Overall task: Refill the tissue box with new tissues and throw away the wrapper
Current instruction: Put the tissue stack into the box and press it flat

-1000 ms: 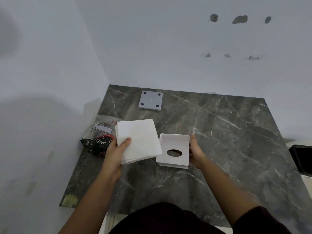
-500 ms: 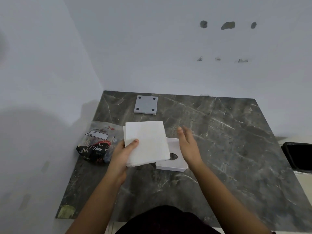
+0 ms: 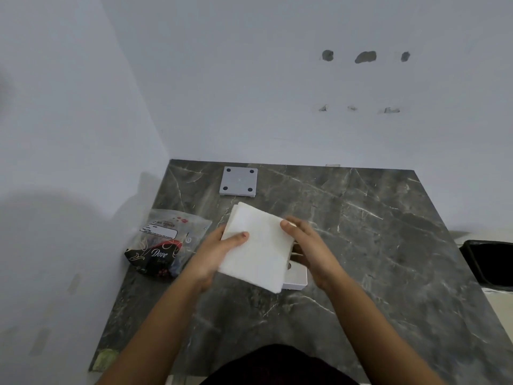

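While both hands (image 3: 266, 245) clamp tissue stack (image 3: 256, 245), dark marble counter (image 3: 374, 259), white corner walls (image 3: 249, 93).

**Where everything sits on our countertop**

We hold the tissue stack (image 3: 259, 245) between our left hand (image 3: 219, 247) and right hand (image 3: 311, 248), above the tissue box (image 3: 297, 277). Left of it lies the wrapper (image 3: 163, 245); behind it, the box base plate (image 3: 238, 180). A bin (image 3: 491, 262) stands off the countertop's (image 3: 374, 245) right edge.
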